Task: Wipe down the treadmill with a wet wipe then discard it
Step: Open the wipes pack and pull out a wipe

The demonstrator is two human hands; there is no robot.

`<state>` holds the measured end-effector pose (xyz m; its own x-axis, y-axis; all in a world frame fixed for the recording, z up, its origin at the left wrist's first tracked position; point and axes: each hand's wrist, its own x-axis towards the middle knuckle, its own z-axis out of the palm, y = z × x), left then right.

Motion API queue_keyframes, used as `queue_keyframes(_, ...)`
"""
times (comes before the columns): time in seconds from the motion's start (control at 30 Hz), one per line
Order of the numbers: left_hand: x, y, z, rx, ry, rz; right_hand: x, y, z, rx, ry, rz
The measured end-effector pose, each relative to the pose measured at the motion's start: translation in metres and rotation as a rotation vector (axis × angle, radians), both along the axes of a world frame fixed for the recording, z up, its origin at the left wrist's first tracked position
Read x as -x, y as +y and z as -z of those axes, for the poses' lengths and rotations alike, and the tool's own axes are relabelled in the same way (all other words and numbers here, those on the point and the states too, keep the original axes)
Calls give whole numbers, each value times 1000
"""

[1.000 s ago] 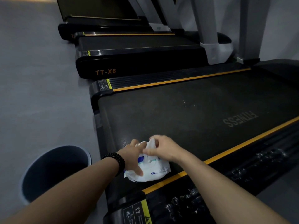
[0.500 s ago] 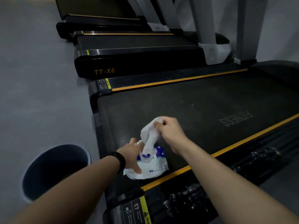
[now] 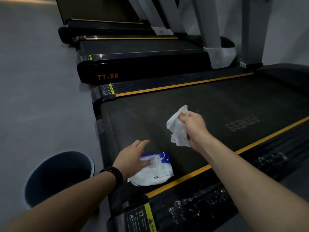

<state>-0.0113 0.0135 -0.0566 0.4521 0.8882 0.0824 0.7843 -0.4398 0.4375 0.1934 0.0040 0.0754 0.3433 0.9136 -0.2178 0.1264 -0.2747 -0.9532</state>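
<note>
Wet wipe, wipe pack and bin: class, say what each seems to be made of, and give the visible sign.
Wet wipe: thin white nonwoven cloth, probably; it hangs limp and creased from the right hand.
Wipe pack: soft plastic film, slightly glossy; it wrinkles and carries print.
Bin: likely moulded plastic, matte dark inside with a pale smooth rim; metal cannot be ruled out.

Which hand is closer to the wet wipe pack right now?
Left. The left hand is over the wet wipe pack, fingers straight. The right hand is raised off to the pack's right, gripping a pulled-out wet wipe.
</note>
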Motion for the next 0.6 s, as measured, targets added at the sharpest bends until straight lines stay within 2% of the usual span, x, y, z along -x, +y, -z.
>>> queue_keyframes(0.13,-3,-19,18,-191,77,250,-14,-4,1,27,32,48)
queue_keyframes(0.2,-2,-34,36,-256,145,312,-17,-6,3,32,21,56)
queue_keyframes(0.33,-2,-49,63,-360,173,248,-24,-14,13,69,21,68)
queue_keyframes(0.5,-8,-27,56,-306,297,175,-31,-24,22,90,33,75)
queue_keyframes(0.6,-12,3,46,-214,311,23,-36,-30,22,82,57,82)
